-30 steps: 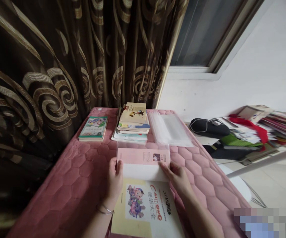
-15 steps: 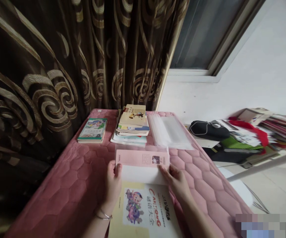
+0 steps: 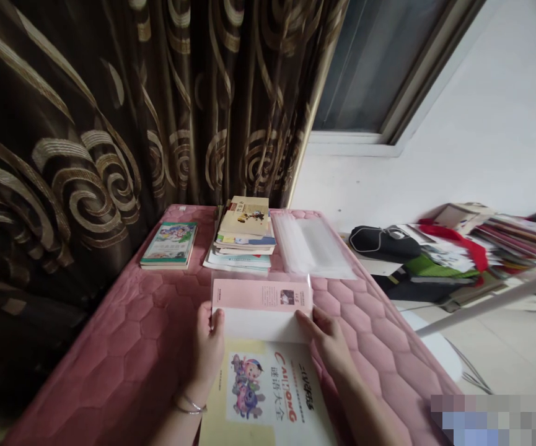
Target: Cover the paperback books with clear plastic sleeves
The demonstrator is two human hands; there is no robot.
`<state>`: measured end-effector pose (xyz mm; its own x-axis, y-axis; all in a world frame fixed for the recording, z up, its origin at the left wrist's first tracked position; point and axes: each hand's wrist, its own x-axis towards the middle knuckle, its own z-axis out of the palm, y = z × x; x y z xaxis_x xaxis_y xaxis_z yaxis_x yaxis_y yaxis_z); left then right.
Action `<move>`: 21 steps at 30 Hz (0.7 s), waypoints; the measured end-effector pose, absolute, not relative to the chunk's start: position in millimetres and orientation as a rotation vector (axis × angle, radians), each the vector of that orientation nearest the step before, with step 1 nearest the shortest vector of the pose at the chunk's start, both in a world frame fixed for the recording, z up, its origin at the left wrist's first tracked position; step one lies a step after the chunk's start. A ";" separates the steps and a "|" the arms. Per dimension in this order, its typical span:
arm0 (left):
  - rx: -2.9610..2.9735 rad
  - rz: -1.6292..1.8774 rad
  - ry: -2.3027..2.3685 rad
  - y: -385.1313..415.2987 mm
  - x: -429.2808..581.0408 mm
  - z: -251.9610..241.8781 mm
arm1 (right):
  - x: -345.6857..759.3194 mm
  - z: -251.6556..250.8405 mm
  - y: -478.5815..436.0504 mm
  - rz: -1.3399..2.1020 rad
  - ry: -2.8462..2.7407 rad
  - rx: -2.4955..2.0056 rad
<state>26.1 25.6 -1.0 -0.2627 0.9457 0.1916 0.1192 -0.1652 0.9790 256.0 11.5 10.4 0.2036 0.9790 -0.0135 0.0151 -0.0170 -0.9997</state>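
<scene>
An opened book (image 3: 268, 387) lies before me, its title page turned sideways with a cartoon picture and large characters. Its folded pink cover flap (image 3: 244, 293) is at the far side, with a clear plastic cover (image 3: 262, 276) sticking out a little past it. My left hand (image 3: 209, 337) grips the left edge of the flap, thumb on top, a thin bracelet at the wrist. Across from it, my right hand (image 3: 326, 337) pinches the right edge between thumb and fingers. The book's near end runs out of view.
Beyond the book stand a pile of books (image 3: 244, 232), a green-edged book (image 3: 169, 244) to its left and a stack of clear plastic covers (image 3: 311, 244) to its right. All rest on a pink quilted surface (image 3: 128, 341). Papers and a black pouch (image 3: 383, 241) lie at right.
The view has shifted slightly, so everything sits a little further left. Both hands keep their hold on the flap and the plastic cover; otherwise little differs.
</scene>
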 end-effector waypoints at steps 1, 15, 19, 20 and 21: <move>1.275 1.506 1.402 25.5 25.9 -1.3 | 257.3 7.0 12.3 1.037 -1.080 -1.339; 1.279 1.496 1.456 27.2 27.9 -1.1 | 258.7 2.9 12.5 1.052 -1.105 -1.250; 1.277 1.503 1.445 26.4 27.8 1.3 | 259.7 -1.0 14.2 0.978 -1.106 -1.311; 1.271 1.508 1.430 26.1 28.0 2.4 | 259.7 -2.2 14.9 0.950 -1.110 -1.333; 1.264 1.515 1.413 25.7 28.3 3.5 | 259.6 -3.0 15.4 0.929 -1.116 -1.352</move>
<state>28.3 25.7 3.5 -0.2791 0.9414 0.1892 0.1228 -0.1604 0.9794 259.6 15.4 -3.0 0.2490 0.9661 0.0685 0.1086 0.0424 -0.9932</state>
